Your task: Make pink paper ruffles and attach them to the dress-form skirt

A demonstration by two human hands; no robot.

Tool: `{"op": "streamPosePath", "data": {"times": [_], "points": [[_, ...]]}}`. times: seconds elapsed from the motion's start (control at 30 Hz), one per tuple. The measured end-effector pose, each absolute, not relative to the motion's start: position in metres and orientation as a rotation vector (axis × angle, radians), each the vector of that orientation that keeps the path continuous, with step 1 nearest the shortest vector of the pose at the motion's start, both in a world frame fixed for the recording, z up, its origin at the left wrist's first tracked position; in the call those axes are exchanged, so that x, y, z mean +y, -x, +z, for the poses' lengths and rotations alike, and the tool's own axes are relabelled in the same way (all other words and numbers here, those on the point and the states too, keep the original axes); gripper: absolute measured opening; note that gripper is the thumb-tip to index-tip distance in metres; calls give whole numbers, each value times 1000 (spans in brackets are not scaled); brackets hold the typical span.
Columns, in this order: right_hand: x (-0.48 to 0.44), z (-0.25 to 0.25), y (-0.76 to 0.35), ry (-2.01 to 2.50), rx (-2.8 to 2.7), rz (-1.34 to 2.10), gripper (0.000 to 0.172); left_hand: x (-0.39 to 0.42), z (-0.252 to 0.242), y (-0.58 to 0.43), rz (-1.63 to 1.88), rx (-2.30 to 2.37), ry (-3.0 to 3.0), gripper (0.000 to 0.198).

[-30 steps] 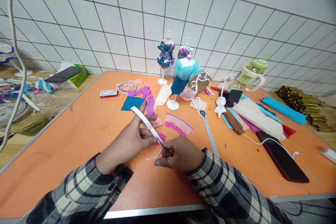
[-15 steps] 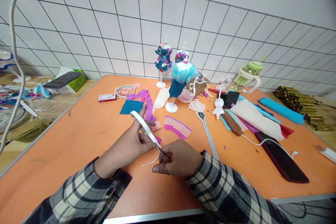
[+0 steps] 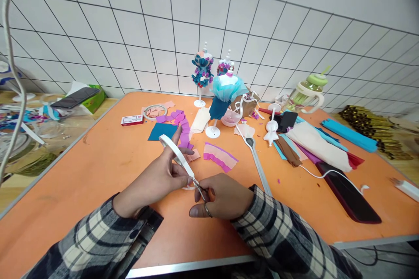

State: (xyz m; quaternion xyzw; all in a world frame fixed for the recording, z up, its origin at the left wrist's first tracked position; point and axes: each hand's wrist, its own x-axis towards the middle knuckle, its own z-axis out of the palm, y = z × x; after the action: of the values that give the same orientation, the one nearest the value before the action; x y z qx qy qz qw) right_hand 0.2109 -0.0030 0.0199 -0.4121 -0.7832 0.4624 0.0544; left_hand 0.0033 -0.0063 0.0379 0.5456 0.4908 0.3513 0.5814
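A narrow roll of white tape [image 3: 178, 154] stands tilted in my left hand [image 3: 152, 185], with the fingers through and around its ring. The thumb pinches the tape's lower end. My right hand [image 3: 225, 196] is closed on small scissors [image 3: 200, 192], a finger through the handle loop. Their blades meet the tape end beside my left thumb. A light strip [image 3: 188, 188] shows below that thumb, partly hidden. Just beyond the hands lies a pale pink paper strip with a purple edge [image 3: 221, 157]. A teal paper square [image 3: 162, 131] and a crumpled purple strip [image 3: 185, 133] lie further back.
Small decorated dress forms stand at the back, one with a teal paper skirt [image 3: 218, 109]. Grey tweezers [image 3: 258, 163] lie right of centre. Rolled crepe paper [image 3: 321, 146], a dark phone [image 3: 348, 196] and a lidded cup [image 3: 309, 91] are on the right. A small box [image 3: 132, 120] lies left.
The scissor blades have moved up and left against the tape end by my left thumb. The loose strip that hung toward the table now shows only as a short piece under the thumb.
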Motion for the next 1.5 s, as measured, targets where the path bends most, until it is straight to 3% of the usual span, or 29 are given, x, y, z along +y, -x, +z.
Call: {"op": "streamPosePath", "data": {"times": [0.17, 0.33, 0.47, 0.83, 1.13, 1.5], "points": [[-2, 25, -211, 1266, -2381, 1439, 41, -6, 43, -7, 875, 1157, -1270, 122], [-4, 21, -210, 1304, -2445, 1074, 46, -5, 43, -5, 878, 1146, -1224, 120], [-5, 21, -211, 1263, -2452, 1001, 49, -4, 45, -3, 883, 1102, -1160, 125], [3, 29, -220, 1208, -2286, 1617, 27, -2, 42, -8, 916, 1116, -1217, 124], [5, 21, -215, 1293, -2426, 1037, 37, 3, 38, -9, 996, 1218, -1284, 117], [3, 21, -214, 1357, -2456, 865, 37, 7, 35, -5, 955, 1168, -1227, 114]]}}
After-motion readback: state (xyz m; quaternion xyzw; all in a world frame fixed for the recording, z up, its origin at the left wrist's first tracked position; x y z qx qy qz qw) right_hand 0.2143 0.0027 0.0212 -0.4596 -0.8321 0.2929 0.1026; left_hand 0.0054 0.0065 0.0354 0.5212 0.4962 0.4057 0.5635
